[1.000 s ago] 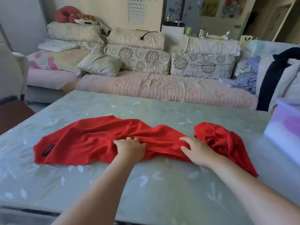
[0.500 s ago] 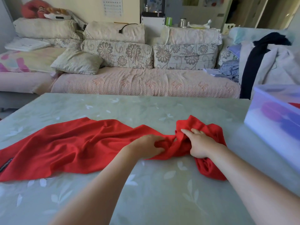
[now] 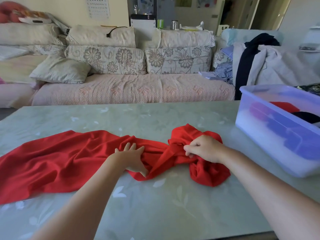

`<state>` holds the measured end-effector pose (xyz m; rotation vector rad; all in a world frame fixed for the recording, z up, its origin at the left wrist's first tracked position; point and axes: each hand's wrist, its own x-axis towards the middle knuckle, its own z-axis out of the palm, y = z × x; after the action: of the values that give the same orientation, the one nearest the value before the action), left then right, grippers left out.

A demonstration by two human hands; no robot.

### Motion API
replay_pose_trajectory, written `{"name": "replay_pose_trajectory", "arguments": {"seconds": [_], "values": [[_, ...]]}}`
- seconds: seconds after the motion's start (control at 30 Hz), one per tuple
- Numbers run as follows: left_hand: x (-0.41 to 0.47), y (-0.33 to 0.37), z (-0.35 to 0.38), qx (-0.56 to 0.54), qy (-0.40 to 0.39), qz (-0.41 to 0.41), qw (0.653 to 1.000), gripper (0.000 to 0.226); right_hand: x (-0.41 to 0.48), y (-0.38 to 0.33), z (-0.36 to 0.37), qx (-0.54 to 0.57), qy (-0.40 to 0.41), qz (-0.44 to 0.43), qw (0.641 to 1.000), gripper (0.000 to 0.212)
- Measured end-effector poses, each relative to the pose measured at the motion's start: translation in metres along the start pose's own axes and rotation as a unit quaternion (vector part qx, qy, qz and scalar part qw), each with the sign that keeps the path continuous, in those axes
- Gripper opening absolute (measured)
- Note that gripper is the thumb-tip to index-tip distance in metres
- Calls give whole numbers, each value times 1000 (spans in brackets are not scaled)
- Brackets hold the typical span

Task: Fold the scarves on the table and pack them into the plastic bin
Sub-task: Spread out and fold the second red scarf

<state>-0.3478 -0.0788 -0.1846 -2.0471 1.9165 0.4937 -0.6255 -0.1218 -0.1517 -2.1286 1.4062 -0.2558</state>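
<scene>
The red scarf (image 3: 57,158) lies on the table (image 3: 155,210), under and between both hands.

Left hand (image 3: 132,158): palm down on the scarf. Its fingers (image 3: 128,146) are straight and slightly spread, pressing the fabric flat. The thumb lies against a fold at the near edge of the cloth.

Right hand (image 3: 207,149): knuckles up, fingers (image 3: 190,148) curled inward. They pinch a twisted band of the scarf where it narrows between the two hands.

Scarf layout: left of the left hand the fabric spreads wide and loosely wrinkled, running out past the frame edge. Under and around the right hand it is bunched into a crumpled mass, with a lobe beyond the knuckles and another nearer than the wrist.

Plastic bin (image 3: 263,134): translucent, standing on the table to the right of the right hand, apart from both hand and scarf. Inside it, a red item (image 3: 284,106) and a dark item (image 3: 308,116) show above the wall.

Beyond both hands, past the far table edge, stands a sofa (image 3: 131,89) with floral cushions.
</scene>
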Motion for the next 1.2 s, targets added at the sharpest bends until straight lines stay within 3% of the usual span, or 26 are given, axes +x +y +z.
{"name": "replay_pose_trajectory", "arguments": {"seconds": [0.07,0.1,0.13,0.23,0.3,0.33,0.4,0.5,0.6,0.67,0.77,0.83,0.9,0.97,1.03,1.07,1.13,1.2], "values": [[-3,15,-4,-42,70,26,996,91,2,6,-4,-43,192,-6,980,13],[-3,24,-6,-81,120,44,988,78,2,7,-7,-79,251,12,965,10],[-4,34,-7,-125,168,68,975,66,1,9,-7,-106,271,49,956,21],[-5,66,-6,-218,227,134,940,47,-3,23,-6,-132,169,206,955,75],[-4,80,0,-197,240,141,940,49,-3,34,0,-83,107,226,965,97],[-2,83,3,-182,256,140,939,51,-1,38,3,-67,93,203,972,98],[7,83,4,-200,291,143,924,46,5,44,4,-55,90,142,984,79],[12,78,-6,-267,342,130,891,29,15,45,1,-26,168,103,980,48],[6,71,-22,-314,416,106,847,24,18,39,-11,4,348,-1,937,44],[2,67,-29,-364,452,104,808,21,18,34,-20,-2,426,-81,901,46],[-4,69,-33,-422,453,142,772,23,10,27,-28,0,408,-109,907,46],[-9,73,-34,-412,405,178,796,25,-1,28,-31,-137,333,-27,933,36],[-17,79,-32,-365,287,228,856,24,-14,24,-34,-297,193,148,924,24],[-26,88,-25,-293,140,272,906,24,-26,19,-36,-307,145,224,914,12],[-33,98,-15,-253,36,295,921,23,-26,21,-36,-307,203,188,910,17],[-34,102,-11,-250,22,305,919,22,-23,21,-33,-292,245,142,914,22],[-33,109,-7,-259,59,313,912,18,-15,22,-24,-182,291,30,939,25],[-28,109,-6,-258,162,286,908,16,-8,20,-11,-116,274,-44,954,28]]}}
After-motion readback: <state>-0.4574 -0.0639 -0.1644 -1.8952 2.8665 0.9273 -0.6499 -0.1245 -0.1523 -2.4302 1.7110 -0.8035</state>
